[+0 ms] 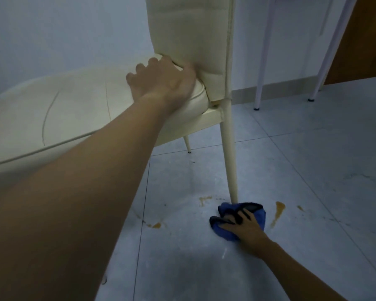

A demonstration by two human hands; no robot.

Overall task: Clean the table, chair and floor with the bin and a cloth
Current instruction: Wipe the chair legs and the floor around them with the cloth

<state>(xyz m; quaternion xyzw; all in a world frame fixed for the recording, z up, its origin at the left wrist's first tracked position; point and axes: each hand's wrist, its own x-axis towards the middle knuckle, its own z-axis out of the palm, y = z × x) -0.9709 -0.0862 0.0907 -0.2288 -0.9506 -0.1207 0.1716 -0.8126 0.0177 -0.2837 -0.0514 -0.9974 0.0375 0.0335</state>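
Head view: wiping floor (313, 170), gripping chair (63, 109) with left hand (161, 80), clutching cloth (260, 215) in right hand (246, 228) beside leg (228, 153). Next, likely: sweep rightward across stain (279, 210).

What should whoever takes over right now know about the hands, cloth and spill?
Left hand: grips the rear of the chair seat, beside the backrest.
Right hand: holds the bunched blue cloth on the floor, at the foot of the chair leg.
Done: cannot tell.
Left: an orange-brown streak right of the cloth, and patches to its left.
The bin is out of view and only the table legs show.
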